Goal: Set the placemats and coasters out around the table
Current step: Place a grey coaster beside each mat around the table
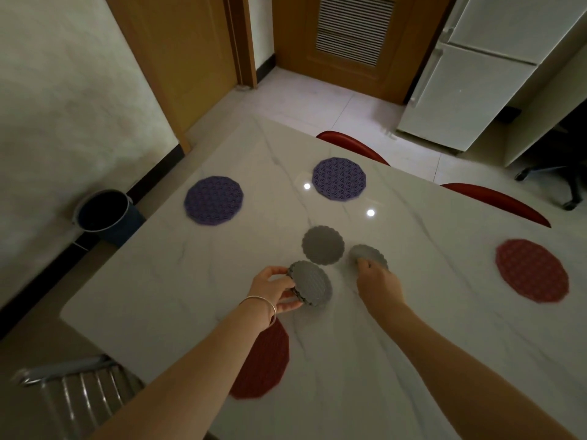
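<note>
On the white marble table (413,344) lie two purple round placemats, one at the far left (213,200) and one at the far middle (339,179). A red placemat (532,270) lies at the right, and another red placemat (263,360) lies partly under my left forearm. One grey scalloped coaster (323,245) rests flat in the middle. My left hand (276,292) grips a stack of grey coasters (311,285) just above the table. My right hand (376,281) pinches a single grey coaster (370,255), tilted at the table surface.
Two red chair backs (352,146) (495,201) stand at the table's far right edge. A metal chair (76,392) is at the near left. A dark bucket (101,211) sits on the floor by the left wall. A white fridge (476,74) stands at the back right.
</note>
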`<move>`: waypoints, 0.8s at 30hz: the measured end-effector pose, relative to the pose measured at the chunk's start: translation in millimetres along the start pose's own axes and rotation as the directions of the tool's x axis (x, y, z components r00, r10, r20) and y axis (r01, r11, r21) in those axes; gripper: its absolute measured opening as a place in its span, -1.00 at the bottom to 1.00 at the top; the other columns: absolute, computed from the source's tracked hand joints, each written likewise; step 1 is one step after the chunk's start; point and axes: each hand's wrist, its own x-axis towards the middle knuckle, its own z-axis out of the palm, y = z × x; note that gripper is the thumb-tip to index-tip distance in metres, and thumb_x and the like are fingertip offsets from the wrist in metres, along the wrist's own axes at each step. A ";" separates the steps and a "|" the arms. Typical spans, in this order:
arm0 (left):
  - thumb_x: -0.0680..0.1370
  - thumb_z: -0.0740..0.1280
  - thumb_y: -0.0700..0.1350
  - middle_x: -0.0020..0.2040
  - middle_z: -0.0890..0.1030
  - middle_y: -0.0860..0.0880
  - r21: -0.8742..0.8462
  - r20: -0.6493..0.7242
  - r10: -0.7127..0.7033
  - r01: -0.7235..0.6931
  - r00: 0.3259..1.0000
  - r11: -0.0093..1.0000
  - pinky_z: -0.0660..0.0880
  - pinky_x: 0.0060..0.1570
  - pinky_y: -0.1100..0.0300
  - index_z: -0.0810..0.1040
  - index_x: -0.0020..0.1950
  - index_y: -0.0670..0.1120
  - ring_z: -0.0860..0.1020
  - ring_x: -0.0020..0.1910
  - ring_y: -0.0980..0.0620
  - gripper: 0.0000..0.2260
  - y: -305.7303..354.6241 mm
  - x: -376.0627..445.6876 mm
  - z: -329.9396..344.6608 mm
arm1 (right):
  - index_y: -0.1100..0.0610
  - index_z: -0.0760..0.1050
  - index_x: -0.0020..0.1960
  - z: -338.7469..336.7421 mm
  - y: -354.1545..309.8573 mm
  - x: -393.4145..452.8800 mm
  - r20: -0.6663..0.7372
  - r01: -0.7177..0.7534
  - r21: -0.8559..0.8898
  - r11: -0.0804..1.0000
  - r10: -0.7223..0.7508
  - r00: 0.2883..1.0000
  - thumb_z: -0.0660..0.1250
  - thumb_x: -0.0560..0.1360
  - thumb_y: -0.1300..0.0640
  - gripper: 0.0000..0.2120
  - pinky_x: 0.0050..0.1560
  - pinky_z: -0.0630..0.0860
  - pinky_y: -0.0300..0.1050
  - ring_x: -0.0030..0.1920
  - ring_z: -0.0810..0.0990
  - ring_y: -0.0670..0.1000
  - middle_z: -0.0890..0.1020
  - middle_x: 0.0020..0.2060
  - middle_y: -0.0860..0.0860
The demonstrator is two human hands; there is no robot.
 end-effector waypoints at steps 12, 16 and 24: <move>0.49 0.34 -0.36 -0.16 0.62 -0.24 -0.014 0.008 0.028 -0.028 1.000 1.000 0.64 -0.25 -0.02 0.47 0.06 -0.16 0.62 -0.25 -0.14 -0.80 2.3 -6.1 -6.5 | 0.10 0.54 0.08 -2.9 -98.2 -52.6 -0.098 0.080 0.527 0.846 -0.033 0.995 0.26 0.48 0.27 -0.78 -0.20 0.52 -0.09 -0.12 0.60 0.07 0.64 -0.07 0.06; 0.50 0.33 -0.36 -0.19 0.62 -0.21 -0.010 0.011 0.029 -0.028 1.000 1.000 0.63 -0.28 0.02 0.48 0.02 -0.13 0.62 -0.26 -0.12 -0.82 0.4 -5.9 -7.7 | 0.11 0.54 0.09 1.8 -101.4 -52.5 -0.094 0.099 0.533 0.840 -0.058 0.994 0.25 0.49 0.27 -0.78 -0.12 0.56 -0.01 -0.08 0.60 0.07 0.64 -0.02 0.07; 0.49 0.31 -0.34 -0.17 0.62 -0.18 -0.015 0.021 0.016 -0.016 1.000 1.000 0.61 -0.30 0.03 0.51 -0.01 -0.11 0.62 -0.24 -0.11 -0.83 0.1 -4.0 -10.1 | 0.04 0.57 0.12 1.3 -103.4 -46.2 -0.086 0.115 0.530 0.840 -0.082 0.993 0.28 0.48 0.22 -0.74 -0.12 0.57 -0.04 -0.08 0.60 0.05 0.64 -0.02 0.03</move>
